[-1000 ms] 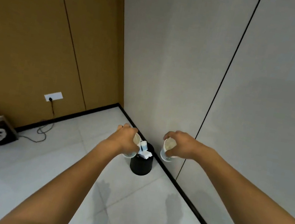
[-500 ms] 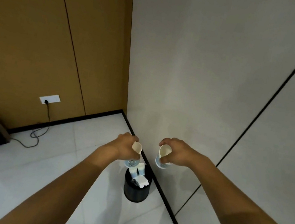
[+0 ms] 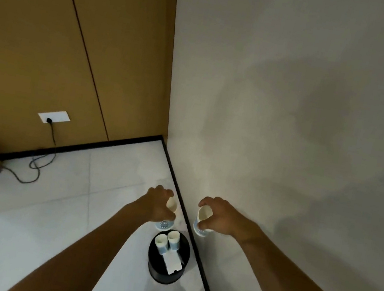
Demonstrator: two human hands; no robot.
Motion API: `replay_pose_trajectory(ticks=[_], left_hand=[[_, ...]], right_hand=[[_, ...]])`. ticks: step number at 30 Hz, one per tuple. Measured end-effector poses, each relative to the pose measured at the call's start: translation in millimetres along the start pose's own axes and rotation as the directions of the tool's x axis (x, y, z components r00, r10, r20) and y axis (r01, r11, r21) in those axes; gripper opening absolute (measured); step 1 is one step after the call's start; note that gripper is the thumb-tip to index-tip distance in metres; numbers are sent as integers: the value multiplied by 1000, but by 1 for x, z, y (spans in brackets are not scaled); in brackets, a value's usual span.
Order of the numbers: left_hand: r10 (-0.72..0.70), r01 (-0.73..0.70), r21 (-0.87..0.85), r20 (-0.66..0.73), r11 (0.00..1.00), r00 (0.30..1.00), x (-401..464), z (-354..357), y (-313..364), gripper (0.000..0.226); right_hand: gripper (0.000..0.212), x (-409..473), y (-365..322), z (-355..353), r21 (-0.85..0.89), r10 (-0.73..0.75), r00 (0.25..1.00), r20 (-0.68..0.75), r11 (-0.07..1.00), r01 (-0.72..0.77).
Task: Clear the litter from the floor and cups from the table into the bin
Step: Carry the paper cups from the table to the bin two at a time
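We hold one cup in each of our hands, both raised above the floor near the room corner. Our left hand point(image 3: 159, 204) grips a white paper cup with a blue printed base point(image 3: 166, 217), fingers curled round its side, mouth tilted toward the right. Our right hand point(image 3: 218, 216) grips a second white paper cup with a blue base point(image 3: 202, 219), thumb and fingers wrapped round it, mouth tilted toward the left. The two cups are apart, facing each other.

Below and between the hands stands the round black plastic bin point(image 3: 167, 262) on the white tiled floor point(image 3: 53, 211), just beside the black skirting. Inside it we see two more white and blue paper cups point(image 3: 167, 241) and a folded white paper scrap point(image 3: 172, 264).
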State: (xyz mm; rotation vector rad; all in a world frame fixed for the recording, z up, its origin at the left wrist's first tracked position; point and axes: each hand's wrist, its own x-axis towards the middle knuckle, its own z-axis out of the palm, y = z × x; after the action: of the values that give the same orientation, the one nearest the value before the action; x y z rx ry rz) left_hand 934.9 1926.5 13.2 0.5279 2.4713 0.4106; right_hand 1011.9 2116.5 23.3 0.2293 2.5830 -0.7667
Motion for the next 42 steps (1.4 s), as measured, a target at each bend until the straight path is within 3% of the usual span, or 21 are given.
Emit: replay_pose_trajectory(ticks=[6, 14, 26, 31, 42], left_hand=[[-191, 189, -118, -3, 975, 982, 49, 19, -5, 61], [-354, 345, -226, 3, 911, 935, 97, 33, -36, 72], [-362, 366, -275, 66, 889, 930, 182, 57, -107, 72], [-353, 344, -294, 24, 892, 935, 234, 106, -135, 69], [-336, 338, -269, 53, 902, 940, 355, 296, -209, 70]], right_hand=[[56, 77, 25, -13, -78, -40, 984, 175, 995, 54], [56, 156, 26, -7, -140, -48, 952, 303, 986, 95], [57, 261, 35, 46, -118, 63, 939, 339, 993, -24], [57, 313, 66, 102, -98, 69, 950, 305, 994, -41], [61, 432, 186, 283, -95, 71, 935, 349, 995, -40]])
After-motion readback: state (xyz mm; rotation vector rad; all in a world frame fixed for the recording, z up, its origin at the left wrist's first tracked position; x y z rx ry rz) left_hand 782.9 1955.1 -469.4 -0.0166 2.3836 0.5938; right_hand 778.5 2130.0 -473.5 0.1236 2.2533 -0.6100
